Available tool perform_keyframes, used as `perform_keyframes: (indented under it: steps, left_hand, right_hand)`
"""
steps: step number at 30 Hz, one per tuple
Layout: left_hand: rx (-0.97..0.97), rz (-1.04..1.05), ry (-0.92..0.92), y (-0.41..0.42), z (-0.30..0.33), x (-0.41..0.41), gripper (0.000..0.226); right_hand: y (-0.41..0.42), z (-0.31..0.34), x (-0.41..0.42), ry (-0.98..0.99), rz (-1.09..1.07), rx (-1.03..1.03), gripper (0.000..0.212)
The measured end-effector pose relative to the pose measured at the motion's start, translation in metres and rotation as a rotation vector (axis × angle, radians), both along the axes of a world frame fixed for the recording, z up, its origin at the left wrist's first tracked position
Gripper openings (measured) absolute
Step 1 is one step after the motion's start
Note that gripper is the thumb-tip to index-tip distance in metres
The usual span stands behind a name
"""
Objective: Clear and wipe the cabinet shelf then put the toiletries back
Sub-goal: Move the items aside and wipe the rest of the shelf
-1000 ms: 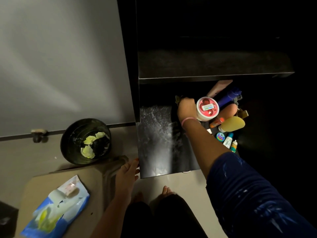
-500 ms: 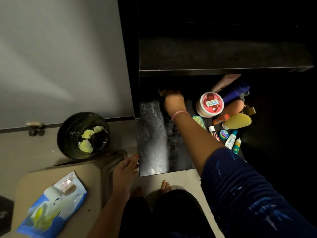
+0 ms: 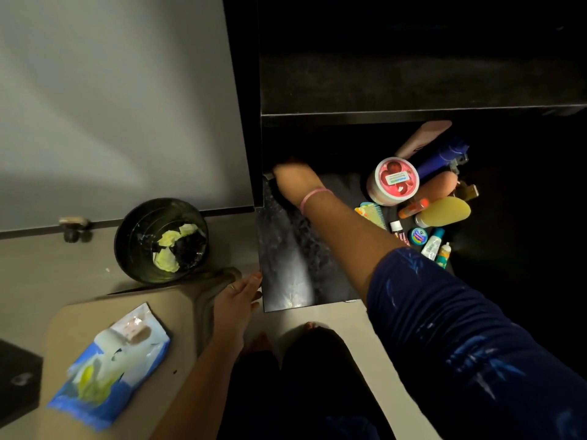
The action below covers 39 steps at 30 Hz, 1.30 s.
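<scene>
While one right hand (image 3: 293, 182) wipes, one shelf (image 3: 286, 249), one bin (image 3: 127, 242)

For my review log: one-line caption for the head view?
Right hand wipes the dark shelf's far left corner, toiletries crowded right, left hand resting at its front edge.

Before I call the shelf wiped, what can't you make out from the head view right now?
- Right hand: fingers hidden in shadow at the shelf's back left corner; any cloth unseen.
- Shelf's back: too dark.
- Jar label: too small to read.
- Wipes pack: motion-blurred.
</scene>
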<state>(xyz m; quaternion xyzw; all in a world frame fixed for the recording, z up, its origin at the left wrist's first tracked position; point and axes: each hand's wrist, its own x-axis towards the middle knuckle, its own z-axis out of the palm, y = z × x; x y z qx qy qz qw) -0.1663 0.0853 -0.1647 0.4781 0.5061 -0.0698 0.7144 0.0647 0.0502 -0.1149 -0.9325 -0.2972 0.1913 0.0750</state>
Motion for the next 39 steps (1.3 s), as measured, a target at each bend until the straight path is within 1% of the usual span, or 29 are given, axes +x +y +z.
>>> perform_keyframes:
  steps: [2,5,9,13,16,19,21,23,25,26,29,31,33,35,37,39]
  left_hand:
    - [-0.019,0.006,0.009,0.002,0.003,0.002,0.013]
    - [-0.054,0.021,-0.006,0.002,0.006,0.003,0.016]
    - [-0.083,0.019,-0.022,0.0,0.009,0.004,0.021]
    - [-0.066,-0.032,-0.025,0.001,0.013,0.004,0.026]
    - [-0.07,-0.059,-0.041,-0.001,0.017,0.004,0.025]
    - [-0.096,-0.063,-0.074,-0.002,0.018,0.003,0.029]
    - [-0.134,-0.034,-0.112,-0.001,0.019,0.003,0.032]
    - [-0.169,-0.002,-0.129,-0.001,0.018,0.003,0.035]
    - [-0.16,0.005,-0.123,-0.001,0.017,0.001,0.035]
    - [-0.136,-0.008,-0.113,-0.002,0.016,-0.002,0.034]
    - [-0.078,-0.068,-0.099,-0.003,0.013,-0.009,0.027]
    - [-0.058,-0.068,-0.098,-0.003,0.01,-0.01,0.023]
    - [-0.052,-0.053,-0.099,-0.004,0.009,-0.007,0.019]
    - [-0.068,-0.008,-0.102,-0.005,0.009,-0.004,0.021]
    - [-0.054,0.008,-0.086,-0.006,0.009,-0.002,0.025]
    - [-0.031,-0.003,-0.065,-0.007,0.008,-0.002,0.024]
  right_hand:
    - [-0.007,0.002,-0.009,-0.012,0.028,-0.012,0.03]
    - [-0.015,-0.003,-0.032,-0.055,0.044,0.039,0.029]
    - [-0.024,-0.007,-0.055,-0.079,0.059,0.035,0.034]
    - [-0.032,-0.006,-0.071,-0.093,0.124,0.044,0.035]
    - [-0.035,-0.004,-0.086,-0.097,0.194,0.027,0.038]
    - [-0.04,-0.006,-0.095,-0.093,0.198,0.045,0.034]
    - [-0.045,-0.005,-0.103,-0.066,0.209,0.038,0.03]
    - [-0.053,-0.003,-0.115,-0.016,0.187,0.075,0.024]
    - [-0.063,-0.002,-0.131,0.077,0.187,0.112,0.026]
    - [-0.068,0.0,-0.138,0.099,0.182,0.134,0.026]
    - [-0.079,-0.004,-0.155,0.121,0.253,0.098,0.026]
    - [-0.084,0.0,-0.157,0.199,0.291,0.041,0.026]
    - [-0.088,0.006,-0.148,0.268,0.301,0.052,0.025]
    - [-0.092,0.01,-0.127,0.335,0.145,0.21,0.028]
    - [-0.094,0.013,-0.094,0.378,-0.153,0.451,0.033]
    - [-0.092,0.019,-0.06,0.449,-0.391,0.691,0.035]
